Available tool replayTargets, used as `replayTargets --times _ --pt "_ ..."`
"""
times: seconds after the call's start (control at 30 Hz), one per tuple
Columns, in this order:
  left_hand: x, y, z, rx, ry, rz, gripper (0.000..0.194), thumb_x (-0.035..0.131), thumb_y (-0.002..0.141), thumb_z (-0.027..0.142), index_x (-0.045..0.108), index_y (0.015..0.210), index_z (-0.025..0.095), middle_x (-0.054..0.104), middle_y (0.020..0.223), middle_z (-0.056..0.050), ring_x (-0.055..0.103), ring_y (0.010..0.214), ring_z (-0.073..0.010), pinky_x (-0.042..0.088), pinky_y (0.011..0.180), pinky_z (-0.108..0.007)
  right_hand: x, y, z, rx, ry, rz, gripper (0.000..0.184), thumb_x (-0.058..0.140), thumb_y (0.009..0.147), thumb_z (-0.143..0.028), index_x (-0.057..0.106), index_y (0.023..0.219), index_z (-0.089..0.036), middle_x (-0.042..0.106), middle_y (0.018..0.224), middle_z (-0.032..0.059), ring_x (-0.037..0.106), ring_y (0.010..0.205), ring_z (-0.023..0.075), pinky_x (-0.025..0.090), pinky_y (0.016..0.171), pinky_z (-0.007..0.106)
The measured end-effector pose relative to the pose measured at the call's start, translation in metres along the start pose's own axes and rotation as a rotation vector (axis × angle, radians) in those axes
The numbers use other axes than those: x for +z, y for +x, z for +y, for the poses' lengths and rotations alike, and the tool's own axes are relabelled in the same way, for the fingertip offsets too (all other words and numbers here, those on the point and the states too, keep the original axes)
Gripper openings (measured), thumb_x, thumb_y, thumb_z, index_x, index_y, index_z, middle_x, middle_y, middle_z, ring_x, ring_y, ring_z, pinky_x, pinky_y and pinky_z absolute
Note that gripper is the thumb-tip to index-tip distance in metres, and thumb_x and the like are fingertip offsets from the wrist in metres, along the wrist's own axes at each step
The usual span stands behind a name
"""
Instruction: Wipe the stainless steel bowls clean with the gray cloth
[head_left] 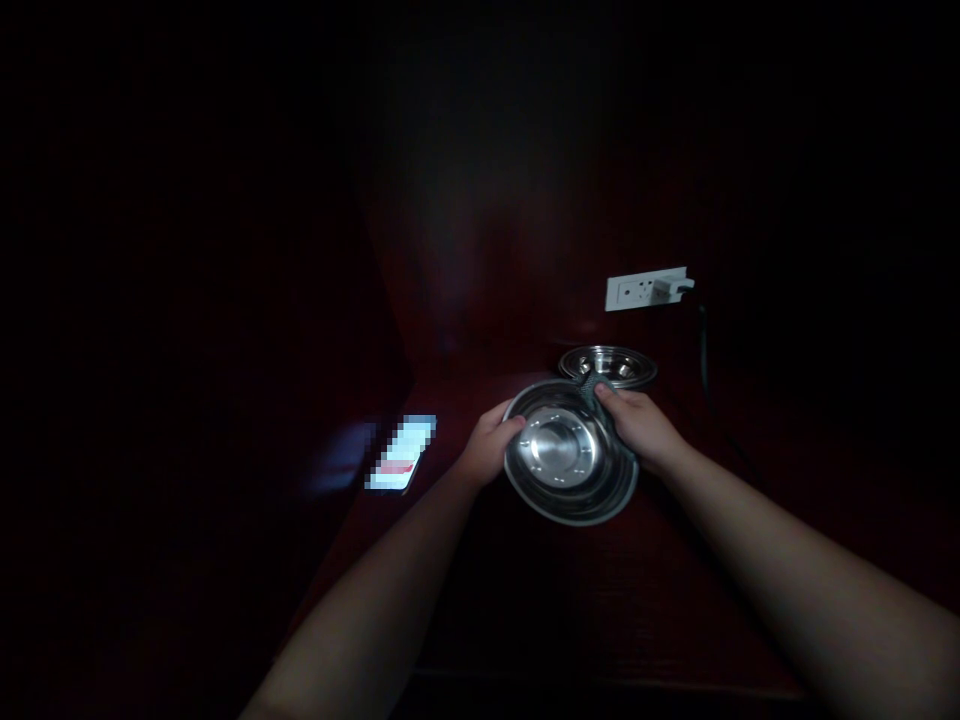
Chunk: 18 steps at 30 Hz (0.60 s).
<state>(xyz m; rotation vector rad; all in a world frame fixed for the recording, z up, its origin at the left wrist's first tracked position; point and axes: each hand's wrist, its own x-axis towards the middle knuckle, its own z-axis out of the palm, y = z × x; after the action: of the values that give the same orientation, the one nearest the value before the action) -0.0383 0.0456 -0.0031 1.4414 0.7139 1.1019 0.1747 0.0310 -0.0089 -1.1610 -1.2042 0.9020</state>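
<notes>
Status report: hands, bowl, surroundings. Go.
Left hand and right hand grip steel bowl by opposite rims, tilted toward camera. Second bowl just behind. Lit phone left, apart. Scene dark.

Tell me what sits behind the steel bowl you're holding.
A second steel bowl sits behind the held bowl, with a wall socket above. The right hand and held bowl cover its near rim. The left hand grips the opposite edge.
</notes>
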Motion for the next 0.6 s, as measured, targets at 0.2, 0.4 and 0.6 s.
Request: replayTargets --times 0.2,0.4,0.6 --pt "0.0006 0.0000 -0.0004 -0.004 -0.014 -0.003 0.034 0.056 0.071 0.023 0.063 0.103 0.014 0.068 0.097 -0.007 0.059 0.091 -0.0224 0.041 0.084 -0.035 0.0006 -0.0003 -0.0016 0.080 0.091 0.032 0.035 0.055 0.077 -0.051 0.068 0.082 -0.019 0.072 0.076 0.0059 0.067 0.068 0.0218 0.052 0.063 0.031" --pt "0.0021 -0.0001 -0.0014 -0.019 -0.035 0.005 0.035 0.055 0.070 0.023 0.062 0.103 0.015 0.067 0.100 -0.007 0.059 0.089 -0.0216 0.042 0.083 -0.035 0.0022 -0.0023 -0.0055 0.126 0.156 0.081 0.027 0.057 0.077 -0.046 0.067 0.076 -0.020 0.072 0.076 0.0056 0.067 0.067 0.0220 0.053 0.063 0.032" --pt "0.0009 0.0015 -0.0052 -0.016 -0.044 0.012 0.035 0.056 0.070 0.023 0.062 0.103 0.015 0.067 0.099 -0.006 0.059 0.091 -0.0226 0.042 0.083 -0.035 0.0009 -0.0018 -0.0054 0.095 0.152 0.068 0.027 0.057 0.077 -0.045 0.067 0.079 -0.021 0.072 0.080 0.0053 0.067 0.070 0.0218 0.053 0.067 0.032"
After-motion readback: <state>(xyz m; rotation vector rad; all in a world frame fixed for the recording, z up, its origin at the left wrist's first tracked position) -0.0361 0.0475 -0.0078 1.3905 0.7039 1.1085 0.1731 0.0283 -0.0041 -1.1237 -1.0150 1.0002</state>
